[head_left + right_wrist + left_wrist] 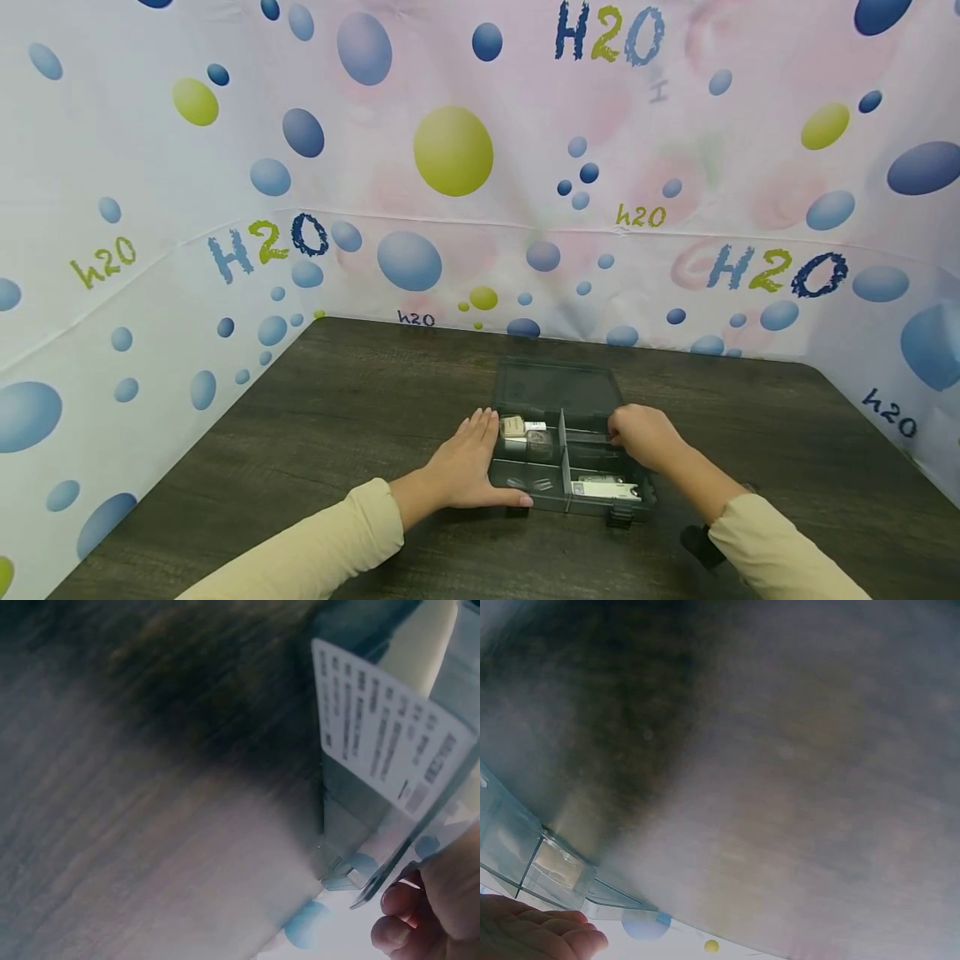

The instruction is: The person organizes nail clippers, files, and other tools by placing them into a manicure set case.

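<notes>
A dark translucent compartment box (534,500) lies on the table with its lid (557,385) swung back. My left hand (468,467) rests along its left side, fingers straight and thumb at the front edge. Over the right rear compartments, my right hand (643,433) has curled fingers at the end of a thin divider (587,437) and appears to pinch it; the fingertips are partly hidden. Small cream and clear pieces (513,427) sit in the left rear compartment. Clear slips (542,484) lie in front of them. A white strip (604,490) occupies the front right compartment.
Dark wood-look table (375,383) surrounds the box. A printed label (386,727) is on the box's outside in the right wrist view. A black object (701,546) lies under the right forearm. Patterned cloth (450,275) walls the back and sides.
</notes>
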`<state>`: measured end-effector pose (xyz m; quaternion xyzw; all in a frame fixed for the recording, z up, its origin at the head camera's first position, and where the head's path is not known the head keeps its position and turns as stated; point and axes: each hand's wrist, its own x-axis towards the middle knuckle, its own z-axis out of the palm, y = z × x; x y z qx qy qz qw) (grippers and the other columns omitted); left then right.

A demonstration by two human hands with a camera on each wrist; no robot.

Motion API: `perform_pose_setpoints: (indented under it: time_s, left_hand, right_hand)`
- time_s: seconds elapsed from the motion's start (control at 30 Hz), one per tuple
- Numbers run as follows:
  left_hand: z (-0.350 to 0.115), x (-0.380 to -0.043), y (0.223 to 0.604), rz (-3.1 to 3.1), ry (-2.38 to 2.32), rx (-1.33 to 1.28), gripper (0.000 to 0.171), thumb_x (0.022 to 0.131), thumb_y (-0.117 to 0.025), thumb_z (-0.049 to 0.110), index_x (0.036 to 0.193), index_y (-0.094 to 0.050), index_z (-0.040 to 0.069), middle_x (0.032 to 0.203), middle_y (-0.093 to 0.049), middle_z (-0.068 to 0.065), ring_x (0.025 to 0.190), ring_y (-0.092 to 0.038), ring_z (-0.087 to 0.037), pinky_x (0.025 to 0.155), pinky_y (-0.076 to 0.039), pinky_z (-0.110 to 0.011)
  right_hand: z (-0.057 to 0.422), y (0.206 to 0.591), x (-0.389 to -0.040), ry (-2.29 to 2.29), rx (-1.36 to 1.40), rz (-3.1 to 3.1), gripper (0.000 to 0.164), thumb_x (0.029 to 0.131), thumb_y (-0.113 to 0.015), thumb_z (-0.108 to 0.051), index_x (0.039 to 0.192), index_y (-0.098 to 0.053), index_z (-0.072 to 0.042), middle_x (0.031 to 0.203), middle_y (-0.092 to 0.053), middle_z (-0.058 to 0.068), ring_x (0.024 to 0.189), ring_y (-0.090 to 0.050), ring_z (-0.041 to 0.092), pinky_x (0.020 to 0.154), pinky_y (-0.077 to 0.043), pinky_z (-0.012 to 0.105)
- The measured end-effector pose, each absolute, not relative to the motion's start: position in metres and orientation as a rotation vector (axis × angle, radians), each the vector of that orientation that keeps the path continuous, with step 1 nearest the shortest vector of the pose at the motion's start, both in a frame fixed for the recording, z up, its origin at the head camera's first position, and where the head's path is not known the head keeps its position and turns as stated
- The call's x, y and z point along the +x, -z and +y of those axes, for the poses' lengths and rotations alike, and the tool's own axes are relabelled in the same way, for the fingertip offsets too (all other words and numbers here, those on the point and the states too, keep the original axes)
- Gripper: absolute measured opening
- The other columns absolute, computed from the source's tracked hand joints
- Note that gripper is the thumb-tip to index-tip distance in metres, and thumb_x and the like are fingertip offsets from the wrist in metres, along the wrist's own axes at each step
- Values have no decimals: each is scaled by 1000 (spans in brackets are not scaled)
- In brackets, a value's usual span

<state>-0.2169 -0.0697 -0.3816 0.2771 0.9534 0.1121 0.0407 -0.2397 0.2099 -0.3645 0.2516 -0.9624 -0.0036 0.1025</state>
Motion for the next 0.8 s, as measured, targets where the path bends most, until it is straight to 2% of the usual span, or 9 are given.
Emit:
perform_pose_setpoints:
  time_s: [0.17,0.43,0.8]
  left_hand:
    - [-70,-217,381,2917,-351,849,113,74,-55,74,148,-13,0,155,-13,-17,144,-12,-30,117,-17,-42]
    - [-71,-218,382,2914,-351,851,113,74,-55,73,148,-12,-1,155,-13,-18,144,-11,-30,117,-17,-42]
    - [-71,-219,383,2922,-348,855,113,74,-55,73,148,-13,-1,155,-14,-18,144,-12,-30,117,-18,-42]
  right_hand:
    - [208,363,-240,1,746,-2843,8,74,-74,-9,68,-69,-11,69,-66,0,61,-60,12,53,-50,26]
    - [213,361,-234,-186,710,-2834,3,77,-71,-9,80,-71,-9,78,-66,1,71,-62,17,60,-52,29]
    - [224,352,-213,-386,581,-2626,6,80,-70,-8,85,-71,-6,77,-63,-1,64,-51,8,54,-43,24]
